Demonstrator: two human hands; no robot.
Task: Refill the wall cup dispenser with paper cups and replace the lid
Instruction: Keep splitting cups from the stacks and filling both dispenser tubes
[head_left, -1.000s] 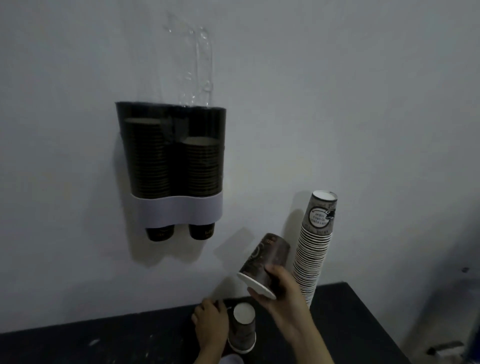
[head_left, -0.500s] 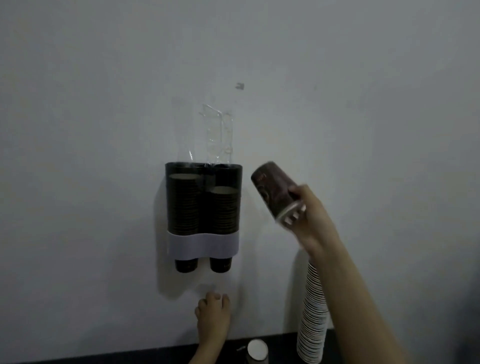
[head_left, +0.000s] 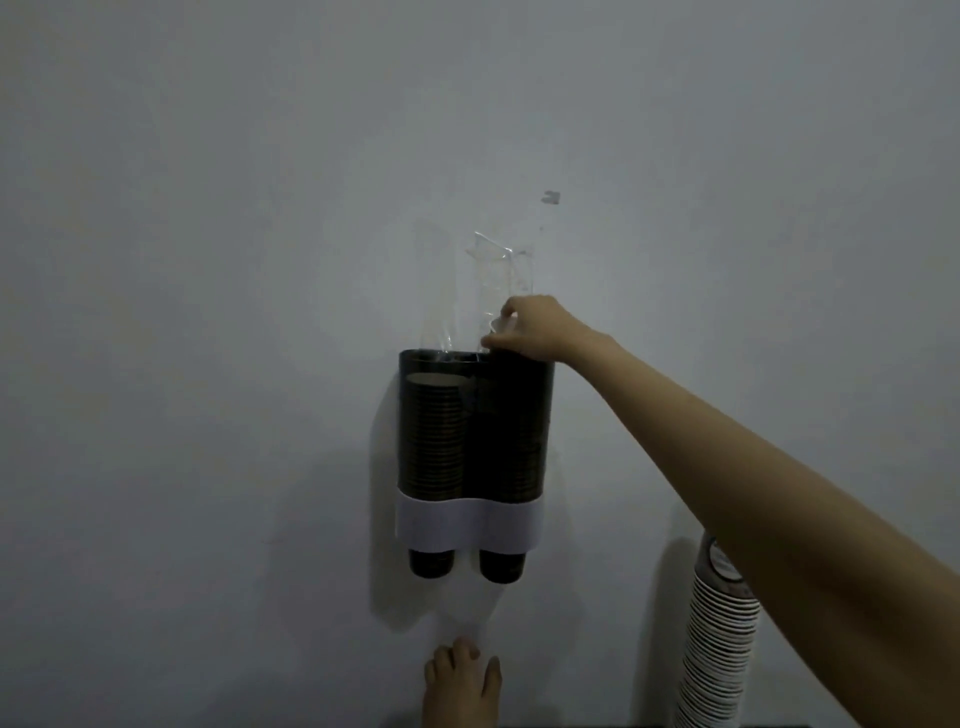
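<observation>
The dark two-tube cup dispenser (head_left: 475, 431) hangs on the wall, with a white band near its bottom and a cup end poking from each tube. Its clear lid (head_left: 498, 280) stands flipped up against the wall. My right hand (head_left: 530, 327) grips a paper cup (head_left: 497, 326) by its white rim at the top of the right tube; most of the cup is hidden inside. My left hand (head_left: 462, 680) rests flat against the wall below the dispenser, fingers straight. The left tube holds a stack of cups (head_left: 434, 431) reaching nearly to its top.
A tall stack of spare paper cups (head_left: 719, 639) stands at the lower right, partly behind my right forearm. A small mark (head_left: 549, 197) sits on the wall above the lid. A dark table edge (head_left: 597, 725) shows at the very bottom.
My right hand carried the cup from the table up and left, then lowered it into the right tube. My left hand left the cup on the table for the wall.
</observation>
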